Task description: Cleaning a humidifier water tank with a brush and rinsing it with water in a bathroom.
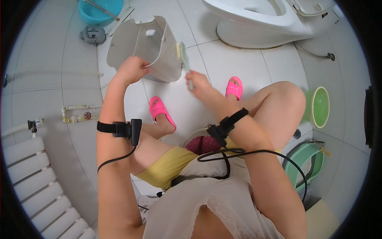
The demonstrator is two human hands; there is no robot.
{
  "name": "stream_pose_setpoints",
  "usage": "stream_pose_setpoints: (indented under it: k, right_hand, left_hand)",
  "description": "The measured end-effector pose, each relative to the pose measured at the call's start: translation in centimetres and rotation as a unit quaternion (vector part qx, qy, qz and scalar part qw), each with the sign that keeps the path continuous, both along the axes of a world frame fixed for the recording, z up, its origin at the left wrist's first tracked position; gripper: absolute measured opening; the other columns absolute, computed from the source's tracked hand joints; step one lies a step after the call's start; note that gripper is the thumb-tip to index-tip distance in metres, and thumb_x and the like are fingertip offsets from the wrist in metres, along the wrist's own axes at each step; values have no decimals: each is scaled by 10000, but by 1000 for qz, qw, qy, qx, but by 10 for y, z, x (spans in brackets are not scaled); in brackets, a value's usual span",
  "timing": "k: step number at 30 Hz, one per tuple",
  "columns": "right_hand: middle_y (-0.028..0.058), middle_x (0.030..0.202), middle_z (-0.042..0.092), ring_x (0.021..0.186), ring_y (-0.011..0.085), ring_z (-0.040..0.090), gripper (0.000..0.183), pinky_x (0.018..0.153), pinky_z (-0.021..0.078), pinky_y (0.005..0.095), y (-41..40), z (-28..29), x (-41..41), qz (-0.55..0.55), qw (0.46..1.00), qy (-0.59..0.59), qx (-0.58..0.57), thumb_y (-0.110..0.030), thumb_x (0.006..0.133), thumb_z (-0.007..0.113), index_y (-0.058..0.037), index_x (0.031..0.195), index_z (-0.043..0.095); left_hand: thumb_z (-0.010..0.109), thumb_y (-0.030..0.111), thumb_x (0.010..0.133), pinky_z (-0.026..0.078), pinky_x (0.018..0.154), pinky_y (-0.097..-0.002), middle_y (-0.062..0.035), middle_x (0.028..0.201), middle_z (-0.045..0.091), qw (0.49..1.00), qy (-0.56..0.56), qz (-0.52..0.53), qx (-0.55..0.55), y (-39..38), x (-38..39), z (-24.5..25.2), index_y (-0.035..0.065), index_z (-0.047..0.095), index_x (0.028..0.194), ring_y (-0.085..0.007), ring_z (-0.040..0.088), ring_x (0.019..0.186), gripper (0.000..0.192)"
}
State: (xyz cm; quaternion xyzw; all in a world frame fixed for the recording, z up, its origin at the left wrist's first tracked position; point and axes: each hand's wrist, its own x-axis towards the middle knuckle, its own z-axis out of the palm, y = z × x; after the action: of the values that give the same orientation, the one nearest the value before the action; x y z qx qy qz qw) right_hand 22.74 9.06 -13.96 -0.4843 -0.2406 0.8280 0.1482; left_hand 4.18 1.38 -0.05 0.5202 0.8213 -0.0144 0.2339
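A grey plastic bin (pixel 168 56) with an open top stands on the white tiled floor in front of me, its flat lid or side panel (pixel 119 49) spreading to the left. My left hand (pixel 134 70) grips the bin's near rim, thumb and fingers on either side of it. In my right hand (pixel 198 83) is the handle of a pale green scrubbing brush (pixel 183 56). The brush head is upright, with its cream bristles facing the bin's right outer wall; whether they touch it I cannot tell.
A white toilet (pixel 250 33) stands at the upper right. At the upper left are a blue basin (pixel 101 13) and a grey plastic part (pixel 93 34). A green bucket (pixel 320 107) and green litter tray (pixel 291 170) lie right; a radiator (pixel 38 179) and pipes (pixel 77 118) line the left wall.
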Motion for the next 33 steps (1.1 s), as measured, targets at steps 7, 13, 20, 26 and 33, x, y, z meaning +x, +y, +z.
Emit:
stream_pose_setpoints:
  k: [7, 13, 20, 26, 33]
  right_hand:
    - [-1, 773, 503, 648, 95, 476, 257, 560, 412, 246, -59, 46, -38, -69, 976, 205, 18, -77, 856, 533, -83, 1109, 489]
    - [3, 782, 491, 696, 109, 484, 266, 615, 425, 259, -61, 9, -35, 2, 990, 90, -105, -121, 891, 505, -102, 1151, 449]
    - [9, 796, 501, 648, 111, 496, 259, 564, 437, 256, -67, -3, -23, -23, 995, 81, -57, -132, 882, 512, -94, 1134, 467]
    - [24, 727, 512, 562, 98, 490, 383, 473, 396, 225, -42, -12, -2, 15, 999, -41, -31, -100, 857, 518, 20, 1213, 444]
    - [-1, 705, 478, 562, 81, 439, 345, 517, 383, 217, -9, 60, 6, -117, 987, 19, 104, -110, 857, 529, -36, 1186, 457]
  left_hand:
    - [615, 155, 757, 449, 648, -370, -177, 745, 609, 998, -42, 14, -34, -4, -5, -6, 97, 669, 941, -319, 563, 687, 201]
    - [604, 179, 794, 415, 590, -338, -183, 610, 509, 999, -21, 6, -40, -5, -9, -3, -19, 616, 900, -232, 475, 561, 225]
    - [615, 299, 806, 449, 672, -343, -186, 728, 608, 995, -86, 23, -45, -5, -13, -7, 5, 618, 1005, -264, 571, 682, 355]
    - [623, 382, 790, 455, 691, -344, -180, 784, 634, 994, -102, 32, 17, -15, -23, -25, -1, 620, 1012, -282, 602, 744, 443]
    - [561, 458, 800, 453, 682, -398, -155, 748, 627, 999, -4, -44, 14, 3, -2, -17, 41, 652, 863, -332, 590, 759, 432]
